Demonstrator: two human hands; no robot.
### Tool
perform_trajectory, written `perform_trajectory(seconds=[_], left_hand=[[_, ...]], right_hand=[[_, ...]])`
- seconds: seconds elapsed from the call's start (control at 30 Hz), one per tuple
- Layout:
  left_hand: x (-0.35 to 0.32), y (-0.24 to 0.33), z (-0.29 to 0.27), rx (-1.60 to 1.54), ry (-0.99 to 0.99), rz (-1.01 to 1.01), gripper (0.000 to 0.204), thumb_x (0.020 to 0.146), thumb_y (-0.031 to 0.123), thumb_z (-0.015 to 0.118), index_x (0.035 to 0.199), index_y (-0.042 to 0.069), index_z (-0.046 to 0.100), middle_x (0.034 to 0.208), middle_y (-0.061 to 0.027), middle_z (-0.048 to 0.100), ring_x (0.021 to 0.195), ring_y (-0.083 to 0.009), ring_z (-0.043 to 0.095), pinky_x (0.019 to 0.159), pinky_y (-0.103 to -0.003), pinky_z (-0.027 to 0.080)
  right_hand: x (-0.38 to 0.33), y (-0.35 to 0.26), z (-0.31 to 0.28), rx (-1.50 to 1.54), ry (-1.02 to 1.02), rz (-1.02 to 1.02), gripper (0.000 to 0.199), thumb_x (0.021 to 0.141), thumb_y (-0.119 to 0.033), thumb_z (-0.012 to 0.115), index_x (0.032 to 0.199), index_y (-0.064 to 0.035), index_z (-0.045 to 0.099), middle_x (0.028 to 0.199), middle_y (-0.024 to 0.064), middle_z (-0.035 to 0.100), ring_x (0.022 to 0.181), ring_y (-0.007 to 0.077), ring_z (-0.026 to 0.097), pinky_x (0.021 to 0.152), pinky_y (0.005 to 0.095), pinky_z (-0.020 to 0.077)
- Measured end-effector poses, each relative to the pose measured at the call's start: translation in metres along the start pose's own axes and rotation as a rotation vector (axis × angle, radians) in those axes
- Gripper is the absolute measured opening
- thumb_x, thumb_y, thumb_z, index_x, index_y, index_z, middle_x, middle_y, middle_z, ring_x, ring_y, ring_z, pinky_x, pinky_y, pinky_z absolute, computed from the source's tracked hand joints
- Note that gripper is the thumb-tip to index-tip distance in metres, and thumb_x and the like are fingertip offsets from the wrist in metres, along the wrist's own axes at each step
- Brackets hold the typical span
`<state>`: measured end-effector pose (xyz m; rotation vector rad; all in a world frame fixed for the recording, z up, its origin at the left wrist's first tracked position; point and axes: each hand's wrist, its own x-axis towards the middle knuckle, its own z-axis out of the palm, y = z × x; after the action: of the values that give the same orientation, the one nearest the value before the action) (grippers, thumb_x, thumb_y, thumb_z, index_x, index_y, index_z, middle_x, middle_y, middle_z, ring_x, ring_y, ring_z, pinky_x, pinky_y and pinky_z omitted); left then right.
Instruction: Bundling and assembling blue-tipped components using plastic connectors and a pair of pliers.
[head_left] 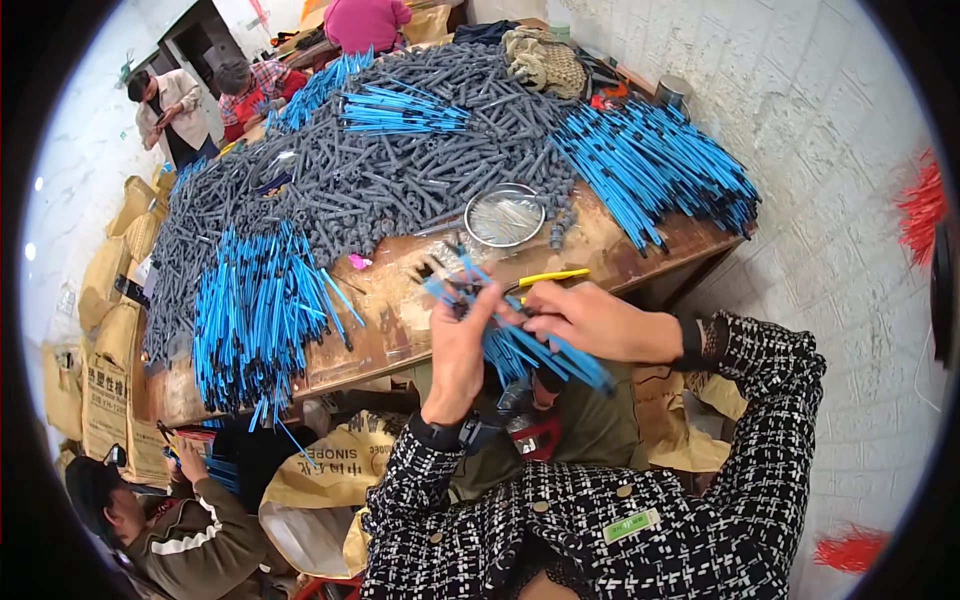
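Holding a bundle of blue rods [520, 345] above the near table edge, the left hand [460, 345] is closed around the bundle's upper portion, fingers wrapped about it. The right hand [590, 320] is closed on the same bundle from the right side, fingertips pinching rods near the top ends. The bundle slants down and to the right, with its lower ends projecting past the right hand over the person's lap.

Just beyond the hands, a yellow-handled tool [553, 276] lies on the wooden table [400, 330], touched by neither hand. Behind it rests a round metal dish [505, 215] at the foot of the grey stock.

Farther back:
- A large heap of grey tubes [400, 150] covers most of the table top.
- One pile of blue rods [255, 310] overhangs the near left edge.
- A second blue pile [655, 170] lies at the right end.
- A smaller blue cluster [400, 110] sits on top of the grey heap.

Judged from these quantities, the work is partly complete: several blue piles are stacked, while the grey heap remains the larger share.

Other persons sit at the lower left and beyond the far end.
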<state>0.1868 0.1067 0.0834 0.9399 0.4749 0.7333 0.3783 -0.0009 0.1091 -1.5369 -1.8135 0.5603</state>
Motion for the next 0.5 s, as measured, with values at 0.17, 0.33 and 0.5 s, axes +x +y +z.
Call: perform_trajectory(seconds=[0.17,0.33,0.5], left_hand=[[-0.002,0.002,-0.024,-0.211,0.059,-0.064,0.024,0.094,0.01,0.064,0.116,0.009,0.053,0.089,-0.006,0.067,0.077,-0.0155,0.066,0.066,-0.028,0.051],[0.001,0.003,-0.03,-0.193,0.062,-0.163,0.018,0.095,0.012,0.062,0.11,0.012,0.052,0.083,-0.0033,0.063,0.07,-0.0149,0.06,0.064,-0.029,0.048],[0.005,0.015,-0.044,-0.05,-0.049,-0.228,0.018,0.096,0.012,0.062,0.111,0.012,0.053,0.087,-0.0047,0.064,0.07,-0.016,0.061,0.063,-0.028,0.048]], right_hand=[[0.045,0.093,-0.052,-0.622,0.194,-0.146,0.019,0.093,-0.024,0.054,0.089,-0.0066,0.059,0.075,0.0144,0.061,0.072,0.0347,0.063,0.061,0.0445,0.0497],[0.06,0.208,-0.101,-1.021,0.437,0.175,0.012,0.085,-0.016,0.06,0.081,-0.0055,0.057,0.074,0.0157,0.061,0.072,0.0349,0.063,0.062,0.0482,0.0492],[0.064,0.211,-0.131,-0.814,0.256,0.336,0.015,0.085,-0.016,0.063,0.085,-0.001,0.06,0.077,0.0173,0.064,0.071,0.0328,0.066,0.061,0.0431,0.0502]])
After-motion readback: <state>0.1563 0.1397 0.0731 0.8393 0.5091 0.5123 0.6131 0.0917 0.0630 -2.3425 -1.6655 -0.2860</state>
